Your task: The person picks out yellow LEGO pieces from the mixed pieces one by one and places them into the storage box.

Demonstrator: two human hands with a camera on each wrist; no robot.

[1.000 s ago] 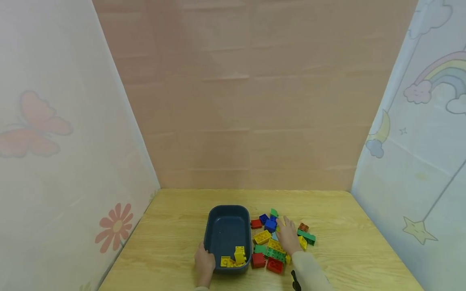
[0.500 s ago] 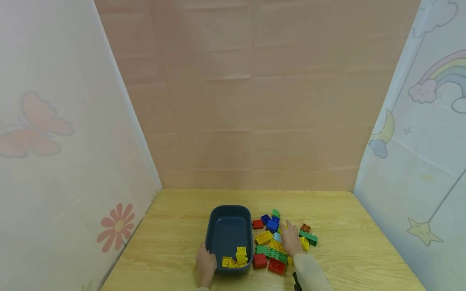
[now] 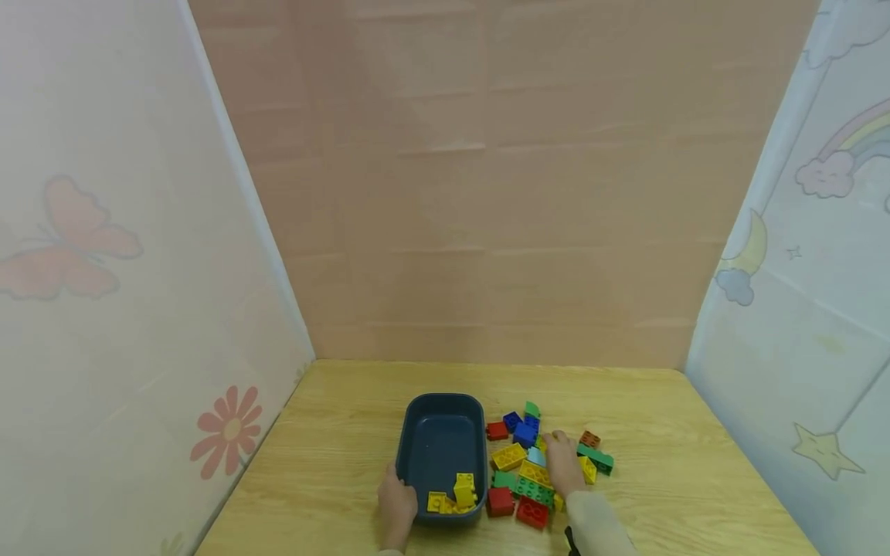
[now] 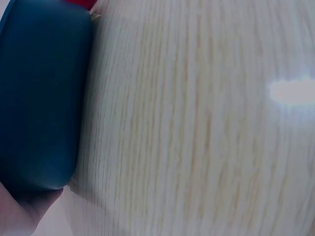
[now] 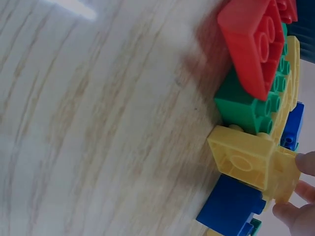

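My left hand [image 3: 398, 506] grips the near left side of a dark blue plastic bin [image 3: 402, 452], which has several yellow toy bricks [image 3: 464, 489] at its near end. In the left wrist view the fingers [image 4: 42, 204] lie against the corner of the bin [image 4: 44, 98]. My right hand [image 3: 565, 466] is over the pile of bricks right of the bin. In the right wrist view its fingertips [image 5: 288, 214] pinch a yellow brick [image 5: 285, 169], beside another yellow brick [image 5: 241, 160] and a blue brick [image 5: 229, 206]. Part of the pinched brick is hidden.
Loose bricks lie close together: red [image 3: 532, 513], green [image 3: 535, 492], yellow [image 3: 510, 456] and blue [image 3: 524, 435]. A long green brick [image 3: 596, 459] and an orange-brown brick [image 3: 590, 439] lie right of the hand. Patterned side walls flank the wooden table [image 3: 334, 448].
My right hand's fingers were spread over the pile and have drawn in onto a yellow brick. The left hand keeps its grip on the bin. The head view has turned slightly left.
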